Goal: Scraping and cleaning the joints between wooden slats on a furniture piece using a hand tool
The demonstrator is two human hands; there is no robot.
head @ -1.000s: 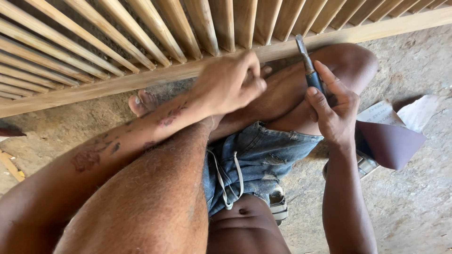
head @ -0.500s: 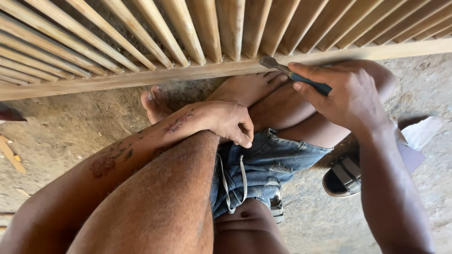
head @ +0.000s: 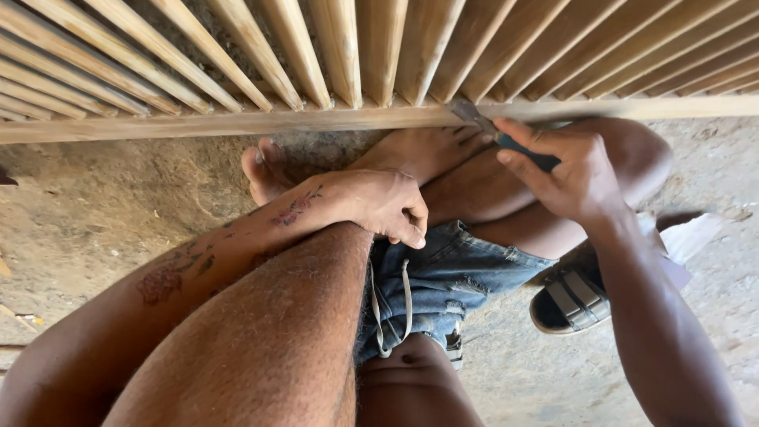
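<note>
My right hand (head: 573, 174) grips a chisel (head: 484, 126) with a dark blue handle and a flat metal blade. The blade tip rests against the bottom rail (head: 237, 122) of a slatted wooden panel (head: 340, 47), just below the slats. My left hand (head: 387, 204) lies loosely curled on my knee, holding nothing, a short way left of the chisel. I sit on the ground with my legs crossed and bare feet (head: 411, 150) under the rail.
A dark sandal (head: 571, 300) lies on the dusty concrete floor (head: 103, 213) under my right forearm. A sheet of sandpaper (head: 688, 237) pokes out behind that arm. Small wood scraps (head: 16, 316) lie at the far left.
My left hand came off the rail and settled on my knee. My right hand swung the chisel from upright down to the rail, blade tip now against the wood.
</note>
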